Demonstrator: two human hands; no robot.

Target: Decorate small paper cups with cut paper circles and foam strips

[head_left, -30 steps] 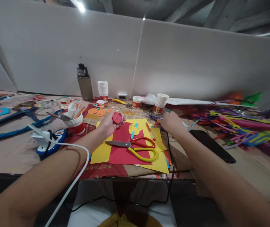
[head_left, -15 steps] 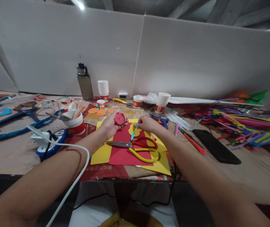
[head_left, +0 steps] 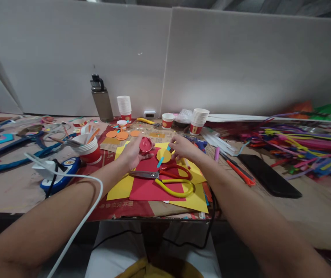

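In my left hand [head_left: 132, 154] is a small red round cup-like piece [head_left: 145, 144], its shallow hollow side facing me. My right hand [head_left: 181, 148] has its fingers closed at the upper end of a light blue strip [head_left: 160, 161], which runs across a yellow disc [head_left: 164, 155]. The disc is over the red paper [head_left: 142, 193], beside my right fingertips. Just below both hands lie scissors [head_left: 145, 174] with one red and one yellow handle loop. Yellow paper sheets [head_left: 116, 189] show around the red one.
Orange discs [head_left: 122, 135], stacked paper cups [head_left: 124, 104] and a bottle [head_left: 103, 104] stand or lie beyond my hands. On the left are a cup with tools [head_left: 91, 154] and a blue power strip [head_left: 61, 183]; a white cable [head_left: 91, 210] crosses my left forearm. Rightward lies a black phone [head_left: 269, 175].
My right hand has drawn slightly up and away from the disc, uncovering more of it and the blue strip. My left hand still holds the red piece. The view has tilted down slightly.
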